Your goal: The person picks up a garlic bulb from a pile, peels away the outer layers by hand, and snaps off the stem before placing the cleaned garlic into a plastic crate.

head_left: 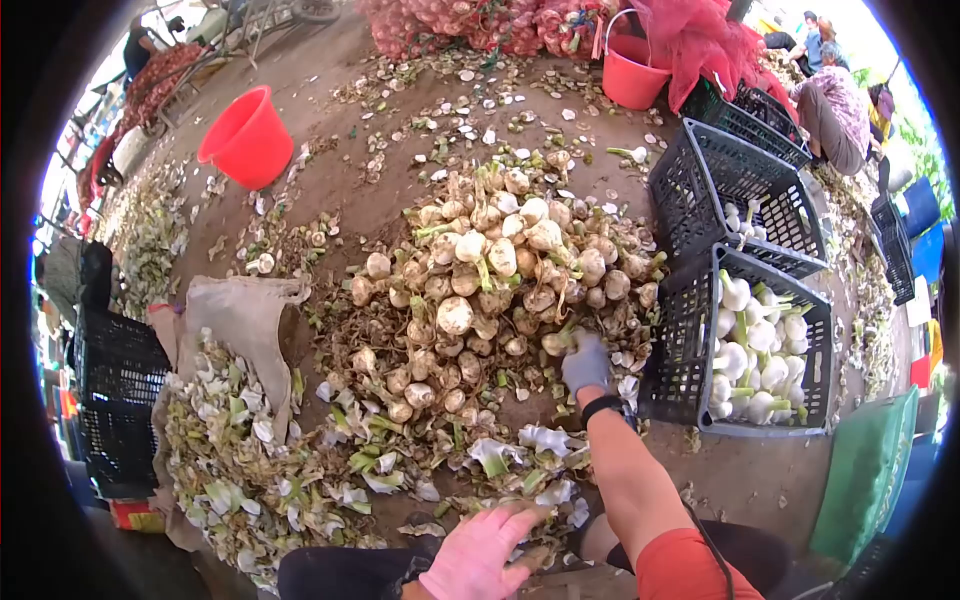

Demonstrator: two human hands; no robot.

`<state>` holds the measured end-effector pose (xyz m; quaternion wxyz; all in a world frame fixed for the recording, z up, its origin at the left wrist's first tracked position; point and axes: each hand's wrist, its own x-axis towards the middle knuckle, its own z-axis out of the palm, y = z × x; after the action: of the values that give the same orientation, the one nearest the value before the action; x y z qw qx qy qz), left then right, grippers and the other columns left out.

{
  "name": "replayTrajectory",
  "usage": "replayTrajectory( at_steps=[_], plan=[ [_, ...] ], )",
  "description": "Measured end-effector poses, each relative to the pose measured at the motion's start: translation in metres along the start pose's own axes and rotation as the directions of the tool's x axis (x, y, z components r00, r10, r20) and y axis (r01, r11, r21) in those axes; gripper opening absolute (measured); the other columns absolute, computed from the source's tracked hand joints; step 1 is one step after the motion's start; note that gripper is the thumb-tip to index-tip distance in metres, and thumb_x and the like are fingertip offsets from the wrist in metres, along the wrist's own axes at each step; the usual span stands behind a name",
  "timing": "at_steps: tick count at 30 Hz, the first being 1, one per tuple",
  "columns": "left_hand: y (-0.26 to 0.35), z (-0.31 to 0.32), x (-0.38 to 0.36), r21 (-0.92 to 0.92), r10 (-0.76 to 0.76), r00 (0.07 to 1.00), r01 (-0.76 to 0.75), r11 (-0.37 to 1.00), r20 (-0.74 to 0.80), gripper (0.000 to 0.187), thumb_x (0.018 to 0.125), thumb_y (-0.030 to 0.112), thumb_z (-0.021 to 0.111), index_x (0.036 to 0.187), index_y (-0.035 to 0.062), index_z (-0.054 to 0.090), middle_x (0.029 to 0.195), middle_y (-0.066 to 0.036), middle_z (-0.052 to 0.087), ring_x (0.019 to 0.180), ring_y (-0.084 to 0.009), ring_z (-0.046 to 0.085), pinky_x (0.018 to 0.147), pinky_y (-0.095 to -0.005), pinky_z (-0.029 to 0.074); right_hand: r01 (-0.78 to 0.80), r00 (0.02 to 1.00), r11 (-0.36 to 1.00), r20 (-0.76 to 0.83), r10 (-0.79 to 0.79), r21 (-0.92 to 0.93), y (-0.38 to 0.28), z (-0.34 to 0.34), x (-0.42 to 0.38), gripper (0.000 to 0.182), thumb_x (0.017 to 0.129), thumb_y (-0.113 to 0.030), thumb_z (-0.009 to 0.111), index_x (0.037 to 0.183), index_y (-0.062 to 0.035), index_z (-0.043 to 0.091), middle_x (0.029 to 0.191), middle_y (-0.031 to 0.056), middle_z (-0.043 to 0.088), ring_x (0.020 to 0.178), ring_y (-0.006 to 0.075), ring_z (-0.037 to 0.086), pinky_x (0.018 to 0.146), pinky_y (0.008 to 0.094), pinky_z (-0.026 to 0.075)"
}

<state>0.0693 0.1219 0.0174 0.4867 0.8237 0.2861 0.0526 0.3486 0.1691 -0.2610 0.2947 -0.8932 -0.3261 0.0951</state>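
A big heap of unpeeled garlic bulbs (480, 290) with stalks and dirty skins lies on the dirt floor in front of me. My right hand (585, 362), in a grey glove with a black wristband, reaches to the heap's near right edge, fingers curled on a garlic bulb (554, 344). My left hand (478, 555) is low in the view by my knee, palm down, fingers spread, holding nothing. Just right of my right hand stands a black plastic crate (690, 395) filled with clean white peeled bulbs (760, 355).
A second black crate (700, 190) with a few bulbs sits behind the first. Peels and stalks are heaped on a sack (240, 320) at left, beside another black crate (120, 400). Two red buckets (250, 135) (632, 75), red mesh sacks (480, 25) and a crouching person (835, 110) are farther off.
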Motion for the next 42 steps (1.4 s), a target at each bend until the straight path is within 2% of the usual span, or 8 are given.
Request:
replayTrajectory(
  at_steps=[3, 5, 10, 11, 16, 29, 35, 42],
  plan=[
    [-0.008, -0.007, 0.001, 0.038, -0.062, 0.998, 0.061, 0.997, 0.033, 0.043, 0.08, 0.022, 0.069, 0.119, 0.0085, 0.057, 0.116, -0.015, 0.06, 0.108, -0.0317, 0.058, 0.09, -0.0377, 0.049, -0.266, 0.94, 0.827, 0.324, 0.108, 0.496, -0.026, -0.021, -0.051, 0.023, 0.083, -0.006, 0.062, 0.105, -0.0009, 0.064, 0.088, 0.0099, 0.068, 0.081, 0.0264, 0.065, 0.076, 0.0382, 0.052],
    [-0.015, -0.007, -0.003, 0.051, -0.1, 0.986, 0.107, 0.993, -0.13, 0.046, 0.078, 0.019, 0.07, 0.121, 0.0104, 0.056, 0.117, -0.015, 0.059, 0.107, -0.0327, 0.058, 0.088, -0.0381, 0.05, -0.728, 0.684, 0.186, 0.718, 0.131, 0.66, -0.061, -0.052, -0.086, 0.027, 0.089, -0.002, 0.056, 0.115, -0.0008, 0.057, 0.097, 0.0051, 0.065, 0.085, 0.0181, 0.063, 0.076, 0.0321, 0.054],
    [-0.028, -0.001, -0.01, 0.164, -0.02, 0.909, 0.097, 0.982, -0.417, 0.065, 0.071, 0.012, 0.072, 0.131, 0.0116, 0.048, 0.126, -0.017, 0.051, 0.109, -0.0363, 0.055, 0.091, -0.0387, 0.047, -0.649, 0.741, 0.02, 0.638, -0.208, 0.76, -0.139, -0.125, -0.168, 0.025, 0.094, -0.008, 0.056, 0.117, 0.0007, 0.054, 0.107, 0.0055, 0.062, 0.095, 0.0126, 0.06, 0.083, 0.0249, 0.049],
    [-0.028, 0.001, -0.011, 0.181, -0.004, 0.897, 0.093, 0.979, -0.442, 0.064, 0.07, 0.012, 0.073, 0.13, 0.0109, 0.049, 0.124, -0.016, 0.052, 0.109, -0.0356, 0.056, 0.091, -0.038, 0.047, -0.614, 0.734, 0.211, 0.648, -0.202, 0.761, -0.144, -0.137, -0.177, 0.028, 0.094, -0.011, 0.056, 0.119, 0.0018, 0.053, 0.108, 0.0058, 0.062, 0.097, 0.014, 0.06, 0.088, 0.0269, 0.048],
    [-0.006, 0.006, -0.028, 0.051, 0.114, 0.828, -0.103, 0.993, -0.549, 0.054, 0.063, 0.002, 0.077, 0.113, 0.007, 0.057, 0.113, -0.013, 0.057, 0.105, -0.0304, 0.058, 0.089, -0.0351, 0.048, -0.553, 0.808, -0.13, 0.492, -0.325, 0.823, -0.169, -0.199, -0.201, 0.032, 0.094, -0.013, 0.058, 0.12, 0.003, 0.052, 0.114, 0.0101, 0.062, 0.103, 0.0161, 0.059, 0.092, 0.0289, 0.047],
    [0.034, 0.015, -0.054, 0.0, 0.187, 0.792, -0.229, 0.973, -0.581, 0.055, 0.064, 0.006, 0.082, 0.113, 0.0022, 0.057, 0.108, -0.009, 0.061, 0.1, -0.0236, 0.061, 0.088, -0.0332, 0.049, -0.342, 0.853, 0.176, 0.383, -0.354, 0.923, -0.159, -0.254, -0.228, 0.031, 0.099, -0.014, 0.051, 0.125, 0.0035, 0.052, 0.116, 0.009, 0.062, 0.103, 0.0164, 0.061, 0.092, 0.031, 0.049],
    [0.036, 0.011, -0.051, -0.942, -0.067, 0.978, -0.169, 0.288, -0.196, 0.05, 0.083, 0.015, 0.07, 0.125, -0.0032, 0.05, 0.113, -0.009, 0.062, 0.1, -0.0189, 0.062, 0.09, -0.0328, 0.05, -0.034, 0.943, 0.447, 0.177, -0.281, 0.894, -0.15, -0.264, -0.223, 0.025, 0.091, 0.006, 0.054, 0.115, 0.0049, 0.059, 0.103, 0.0057, 0.066, 0.09, 0.0076, 0.059, 0.081, 0.0225, 0.048],
    [0.02, 0.019, -0.041, -0.995, -0.152, 0.986, 0.08, 0.052, 0.072, 0.052, 0.097, 0.05, 0.036, 0.119, 0.0072, 0.055, 0.102, -0.011, 0.066, 0.081, -0.0166, 0.061, 0.066, -0.0268, 0.048, 0.096, 0.899, 0.631, 0.205, -0.386, 0.77, -0.158, -0.294, -0.214, 0.022, 0.087, 0.006, 0.059, 0.108, 0.0028, 0.064, 0.094, 0.0024, 0.069, 0.085, 0.0067, 0.06, 0.076, 0.0225, 0.049]
  ],
)
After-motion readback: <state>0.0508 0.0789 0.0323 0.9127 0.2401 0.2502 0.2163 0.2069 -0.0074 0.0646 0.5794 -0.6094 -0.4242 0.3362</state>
